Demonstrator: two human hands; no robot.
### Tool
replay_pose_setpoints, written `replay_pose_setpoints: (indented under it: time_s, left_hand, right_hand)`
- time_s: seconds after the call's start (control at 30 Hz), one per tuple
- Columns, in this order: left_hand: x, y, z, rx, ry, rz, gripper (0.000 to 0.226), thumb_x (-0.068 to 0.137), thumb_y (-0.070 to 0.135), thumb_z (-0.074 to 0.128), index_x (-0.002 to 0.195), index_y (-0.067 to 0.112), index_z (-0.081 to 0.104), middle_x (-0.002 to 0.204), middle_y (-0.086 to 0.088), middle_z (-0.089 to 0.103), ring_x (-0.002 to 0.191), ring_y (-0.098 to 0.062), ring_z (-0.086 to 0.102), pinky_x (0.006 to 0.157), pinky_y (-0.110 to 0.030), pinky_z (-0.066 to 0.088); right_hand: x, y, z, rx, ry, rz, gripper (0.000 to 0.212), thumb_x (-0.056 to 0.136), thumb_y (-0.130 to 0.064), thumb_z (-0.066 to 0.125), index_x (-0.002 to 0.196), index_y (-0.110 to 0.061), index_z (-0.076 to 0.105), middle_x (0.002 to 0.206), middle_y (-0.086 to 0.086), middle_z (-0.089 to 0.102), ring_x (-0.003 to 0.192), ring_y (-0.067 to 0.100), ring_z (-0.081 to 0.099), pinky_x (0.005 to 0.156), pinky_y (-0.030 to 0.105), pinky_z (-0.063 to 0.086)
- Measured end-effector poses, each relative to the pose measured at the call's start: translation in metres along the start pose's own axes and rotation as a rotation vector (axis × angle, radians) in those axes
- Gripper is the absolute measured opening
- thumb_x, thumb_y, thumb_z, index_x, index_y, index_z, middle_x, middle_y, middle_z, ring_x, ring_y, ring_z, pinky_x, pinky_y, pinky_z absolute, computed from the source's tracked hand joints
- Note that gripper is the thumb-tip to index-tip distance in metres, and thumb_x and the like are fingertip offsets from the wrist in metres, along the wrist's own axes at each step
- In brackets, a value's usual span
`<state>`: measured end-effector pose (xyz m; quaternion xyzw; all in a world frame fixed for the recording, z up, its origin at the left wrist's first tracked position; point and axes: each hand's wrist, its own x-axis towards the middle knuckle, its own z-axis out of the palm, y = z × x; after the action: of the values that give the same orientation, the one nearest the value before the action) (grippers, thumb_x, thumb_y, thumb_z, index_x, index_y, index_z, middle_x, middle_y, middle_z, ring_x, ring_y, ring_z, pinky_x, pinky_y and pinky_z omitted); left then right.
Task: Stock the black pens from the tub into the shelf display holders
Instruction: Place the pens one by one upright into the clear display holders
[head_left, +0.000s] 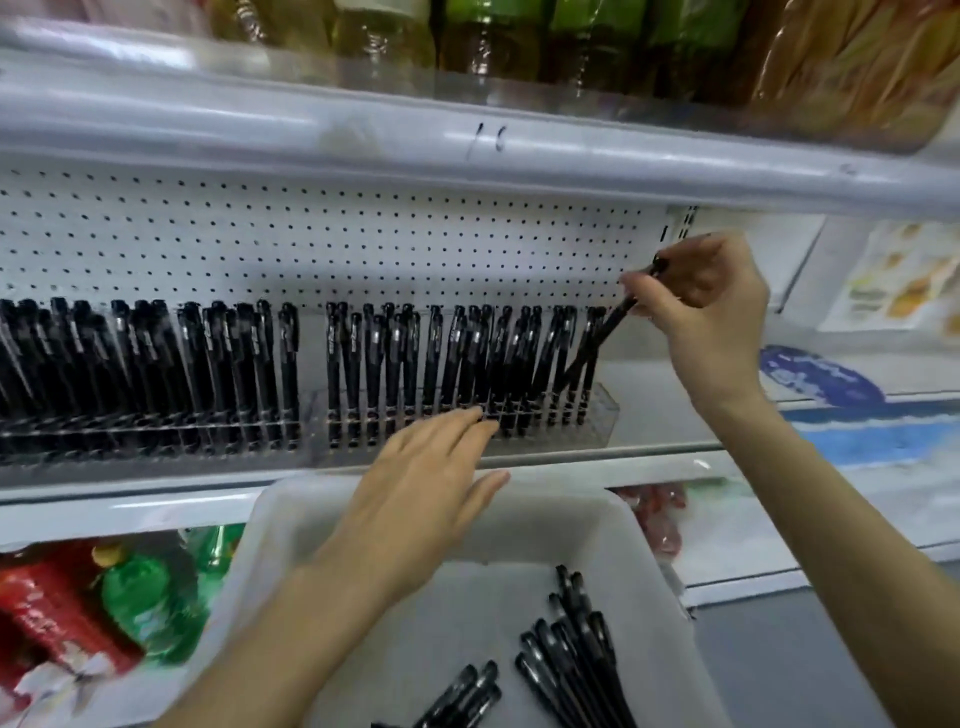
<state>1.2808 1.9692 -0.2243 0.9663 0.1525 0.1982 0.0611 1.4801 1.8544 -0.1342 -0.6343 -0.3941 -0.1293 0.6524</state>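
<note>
Right hand (709, 306): mine, raised at the right end of the pen row, fingers curled and pinching one black pen (615, 322) near its upper end.
Held pen: tilted, top leaning right toward my hand, lower end down among the last pens at the right end of the right holder (605, 410).
Left hand (421, 488): flat, fingers straight and together, gripping nothing; fingertips touch the front of the right holder near its middle; the wrist is over the tub (652, 545).
Right holder: clear, on the shelf (649, 451) in front of the white pegboard (363, 244); standing pens (441, 358) fill most of it, several leaning.
Left holder (104, 436): just beside the right one, packed with upright black pens (156, 353).
Tub: white, below the shelf edge, in front of me; loose pens (571, 660) lie on its floor in a cluster at the right side, a few more near the front edge.
Lower shelf, left of tub: green bottles (140, 597) and red packets (47, 597).
Top shelf: bottles, blurred.
</note>
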Motion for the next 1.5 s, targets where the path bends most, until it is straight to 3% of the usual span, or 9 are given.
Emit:
replay_pose_setpoints:
  time_s: [0.23,0.4,0.53,0.9,1.07,1.23,1.3,1.37,1.5]
  left_hand:
    - [0.025,-0.009,0.031,0.150,-0.044,0.072,0.056,0.094,0.052,0.026,0.123,0.017,0.059,0.117,0.002,0.064,0.105,-0.014,0.062,0.087,-0.037,0.051]
    - [0.026,-0.017,0.043,0.201,0.003,0.120,0.059,0.096,0.055,0.024,0.129,0.016,0.052,0.124,0.001,0.059,0.115,-0.017,0.055,0.101,-0.041,0.039]
    - [0.026,-0.020,0.046,0.186,-0.006,0.123,0.061,0.097,0.056,0.022,0.133,0.015,0.049,0.129,0.001,0.056,0.120,-0.016,0.050,0.104,-0.039,0.025]
    - [0.025,-0.021,0.050,0.165,-0.019,0.114,0.064,0.098,0.058,0.019,0.137,0.015,0.045,0.135,0.002,0.052,0.127,-0.014,0.044,0.109,-0.041,0.020]
    - [0.025,-0.020,0.048,0.151,-0.020,0.113,0.060,0.098,0.054,0.022,0.136,0.014,0.045,0.135,0.001,0.052,0.128,-0.015,0.045,0.108,-0.042,0.020]
    - [0.023,-0.020,0.036,0.162,-0.028,0.128,0.057,0.098,0.049,0.025,0.137,0.014,0.046,0.139,-0.001,0.050,0.133,-0.017,0.041,0.112,-0.042,0.019]
    - [0.016,-0.017,0.019,0.116,-0.032,0.090,0.055,0.099,0.050,0.021,0.141,0.019,0.041,0.146,0.003,0.040,0.135,-0.013,0.037,0.117,-0.037,0.015]
    - [0.000,-0.022,0.004,-0.059,0.029,-0.023,0.056,0.097,0.055,0.017,0.147,0.031,0.024,0.151,0.018,0.014,0.139,0.001,0.013,0.113,-0.023,-0.002]
    - [-0.057,-0.051,-0.016,-0.380,0.110,-0.345,0.055,0.093,0.050,0.037,0.145,0.033,0.028,0.150,0.022,0.017,0.131,0.010,0.016,0.102,-0.003,0.007]
  right_hand:
    - [0.016,0.029,0.007,-0.046,-0.001,0.022,0.034,0.072,-0.011,0.080,0.083,-0.025,0.051,0.082,0.003,0.063,0.081,0.026,0.067,0.075,0.039,0.058]
    - [0.018,0.036,0.014,-0.055,-0.027,0.030,0.033,0.071,-0.011,0.080,0.081,-0.024,0.051,0.078,0.001,0.063,0.075,0.018,0.066,0.070,0.023,0.055]
    - [0.015,0.046,0.022,-0.066,-0.102,0.023,0.031,0.072,-0.011,0.080,0.081,-0.024,0.052,0.079,0.005,0.064,0.078,0.024,0.066,0.072,0.027,0.055]
    - [0.008,0.056,0.021,-0.081,-0.357,0.051,0.020,0.072,-0.004,0.077,0.081,-0.018,0.067,0.076,-0.014,0.070,0.074,0.009,0.068,0.074,0.018,0.053]
    - [0.009,0.057,0.021,-0.167,-0.304,0.053,0.017,0.074,-0.011,0.078,0.083,-0.020,0.067,0.086,-0.007,0.069,0.077,0.009,0.066,0.074,0.029,0.054]
    - [-0.002,0.035,0.026,-0.176,-0.139,0.039,0.013,0.079,-0.019,0.075,0.088,-0.020,0.066,0.084,-0.009,0.068,0.076,0.006,0.063,0.069,0.018,0.049]
    - [-0.021,0.020,0.033,-0.109,-0.131,0.017,0.010,0.080,-0.018,0.073,0.087,-0.020,0.066,0.081,-0.010,0.067,0.074,0.005,0.061,0.068,0.017,0.049]
    - [-0.048,0.006,0.045,0.015,-0.175,0.040,0.006,0.081,-0.016,0.072,0.084,-0.019,0.068,0.077,-0.009,0.067,0.071,0.005,0.060,0.066,0.020,0.050]
    - [-0.114,-0.001,0.079,0.067,-0.611,0.176,0.012,0.082,-0.016,0.070,0.076,-0.026,0.069,0.075,-0.007,0.068,0.067,0.010,0.062,0.062,0.028,0.054]
